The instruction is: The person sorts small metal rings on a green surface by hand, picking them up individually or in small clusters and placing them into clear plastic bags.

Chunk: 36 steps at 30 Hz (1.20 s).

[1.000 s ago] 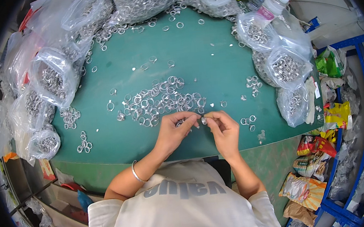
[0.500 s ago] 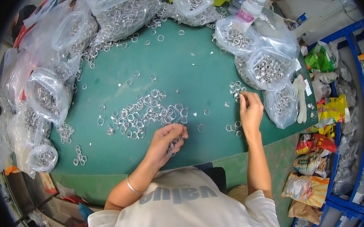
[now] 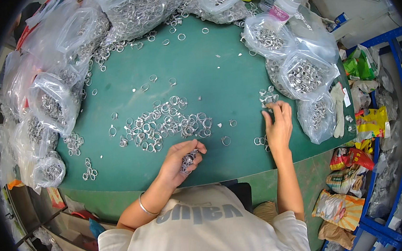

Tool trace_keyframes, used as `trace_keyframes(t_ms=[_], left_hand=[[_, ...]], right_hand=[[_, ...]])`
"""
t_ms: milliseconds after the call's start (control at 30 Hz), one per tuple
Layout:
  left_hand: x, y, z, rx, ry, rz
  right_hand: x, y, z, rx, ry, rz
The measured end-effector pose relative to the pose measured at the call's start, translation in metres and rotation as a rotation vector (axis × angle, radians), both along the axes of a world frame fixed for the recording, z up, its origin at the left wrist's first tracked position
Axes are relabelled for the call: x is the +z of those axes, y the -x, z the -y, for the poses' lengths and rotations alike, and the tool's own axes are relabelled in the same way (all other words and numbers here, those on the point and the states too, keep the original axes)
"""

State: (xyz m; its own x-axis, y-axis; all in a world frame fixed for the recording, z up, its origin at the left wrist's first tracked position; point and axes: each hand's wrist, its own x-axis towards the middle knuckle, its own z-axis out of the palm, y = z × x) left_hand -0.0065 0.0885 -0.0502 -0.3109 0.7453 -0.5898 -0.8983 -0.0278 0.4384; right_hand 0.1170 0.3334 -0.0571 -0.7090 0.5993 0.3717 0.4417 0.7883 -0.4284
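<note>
Angles left forearm point(image 3: 156, 192) inward, holding left hand point(image 3: 175, 163) ahead of the torso point(image 3: 201, 242) with fingers curled into a loose fist. Extends right forearm point(image 3: 286, 178) forward, placing right hand point(image 3: 280, 130) ahead and right of the torso, with fingers pointing away from it and thumb apart from forefinger.

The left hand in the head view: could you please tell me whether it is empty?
No, the left hand is curled around a cluster of silvery rings, visible at its palm.
</note>
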Motion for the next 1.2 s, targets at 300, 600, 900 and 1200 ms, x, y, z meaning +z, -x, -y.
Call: trace_keyframes(t_ms=[300, 600, 900, 1200], left_hand=[[0.004, -0.005, 0.010, 0.143, -0.002, 0.306], [-0.012, -0.008, 0.045, 0.062, -0.109, 0.275], [-0.001, 0.009, 0.038, -0.017, 0.498, -1.233], [0.005, 0.022, 0.014, -0.306, 0.572, -1.691]], right_hand=[[-0.002, 0.014, 0.058, 0.301, 0.285, 0.107], [0.009, 0.000, 0.091, 0.412, 0.336, 0.115], [0.010, 0.057, 0.100, 0.504, 0.190, 0.139], [-0.006, 0.047, 0.070, 0.130, 1.040, -0.241]])
